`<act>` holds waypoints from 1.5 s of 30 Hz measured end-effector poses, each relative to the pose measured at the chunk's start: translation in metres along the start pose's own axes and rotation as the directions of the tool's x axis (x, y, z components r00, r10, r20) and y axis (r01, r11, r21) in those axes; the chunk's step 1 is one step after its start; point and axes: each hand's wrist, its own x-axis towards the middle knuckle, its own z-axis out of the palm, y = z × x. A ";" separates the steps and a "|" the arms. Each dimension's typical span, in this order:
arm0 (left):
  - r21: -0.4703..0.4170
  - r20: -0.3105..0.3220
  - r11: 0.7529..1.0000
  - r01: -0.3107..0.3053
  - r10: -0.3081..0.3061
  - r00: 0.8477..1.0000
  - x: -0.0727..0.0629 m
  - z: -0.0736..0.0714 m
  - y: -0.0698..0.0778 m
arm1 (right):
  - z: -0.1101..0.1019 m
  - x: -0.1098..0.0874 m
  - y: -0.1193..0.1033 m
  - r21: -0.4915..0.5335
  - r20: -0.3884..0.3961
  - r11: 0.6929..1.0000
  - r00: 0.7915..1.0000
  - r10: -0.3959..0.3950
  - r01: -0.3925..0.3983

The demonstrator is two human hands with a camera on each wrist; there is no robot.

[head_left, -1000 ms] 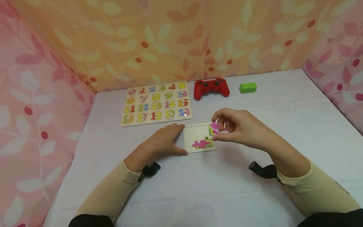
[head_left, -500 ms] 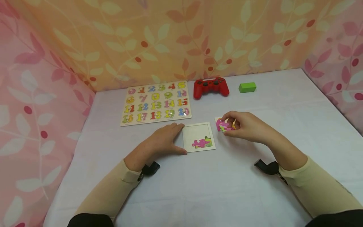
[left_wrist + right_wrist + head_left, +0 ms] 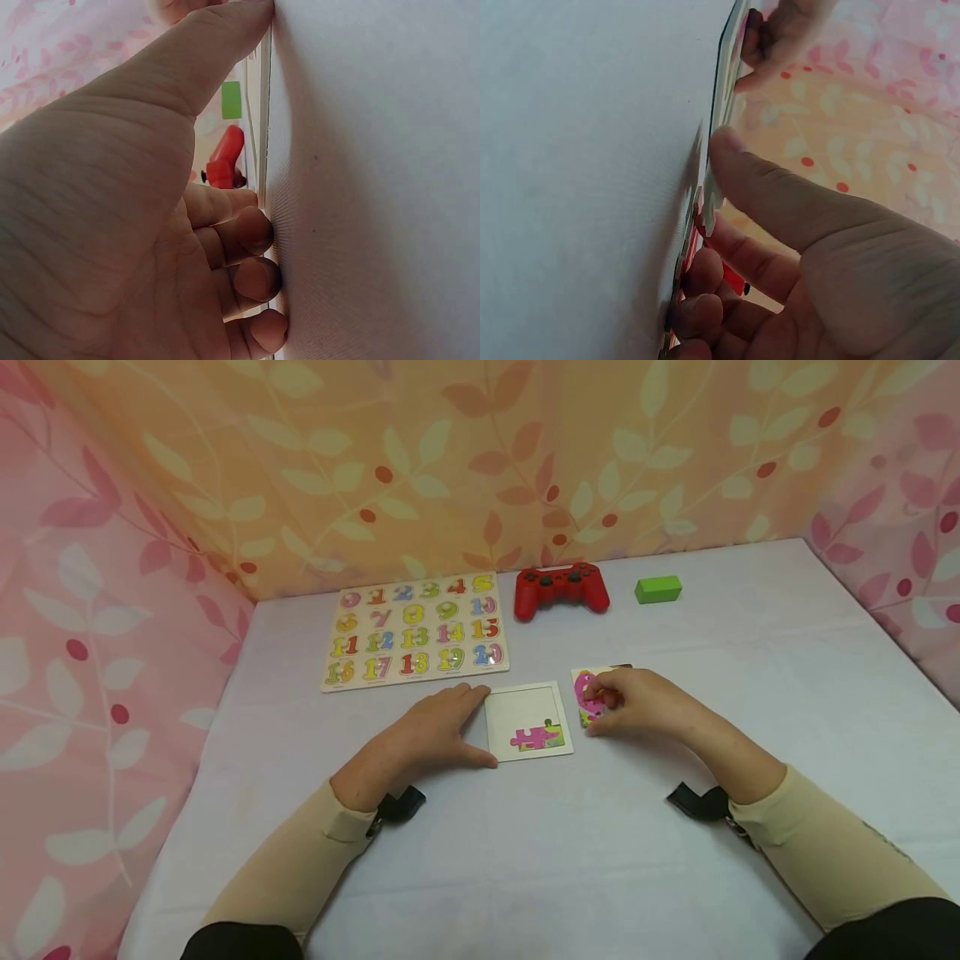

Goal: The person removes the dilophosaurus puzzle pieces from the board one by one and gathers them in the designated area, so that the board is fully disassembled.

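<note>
A small white puzzle tray (image 3: 525, 690) lies at the middle of the table. A pink and green puzzle piece (image 3: 536, 738) sits in its lower right corner. My left hand (image 3: 427, 735) holds the tray along its left side, thumb at the near corner and forefinger at the far one. Just right of the tray, my right hand (image 3: 637, 703) pinches a pink puzzle piece (image 3: 588, 687) with thumb and fingers. The thumb (image 3: 739, 165) presses its edge in the right wrist view. Other pieces lie low beside those fingers, mostly hidden by the hand.
A number puzzle board (image 3: 416, 631) lies behind the tray to the left. A red game controller (image 3: 561, 589) and a green block (image 3: 658, 589) stand at the back, near the patterned curtain (image 3: 480, 460). White cloth (image 3: 525, 860) covers the table.
My right hand has drawn a pink piece from above the tray's right edge to the table beside it. The pink piece in view there has turned. My left hand stays on the tray.
</note>
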 end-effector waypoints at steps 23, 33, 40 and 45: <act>0.012 0.002 1.000 -0.005 0.005 1.000 0.000 -0.002 0.001 | -0.003 -0.005 -0.004 -0.212 -0.032 0.977 0.999 0.027 -0.033; 0.002 0.002 1.000 -0.008 0.008 1.000 -0.001 -0.002 0.001 | -0.006 -0.004 -0.002 -0.159 0.013 0.987 1.000 -0.005 0.007; -0.004 0.005 1.000 -0.006 0.006 1.000 -0.001 -0.002 0.002 | -0.022 -0.010 -0.010 -0.041 -0.046 0.999 0.999 -0.012 0.011; -0.001 0.007 1.000 -0.005 0.005 1.000 -0.001 -0.002 0.001 | -0.039 -0.020 -0.022 0.025 -0.110 0.998 0.993 -0.049 0.052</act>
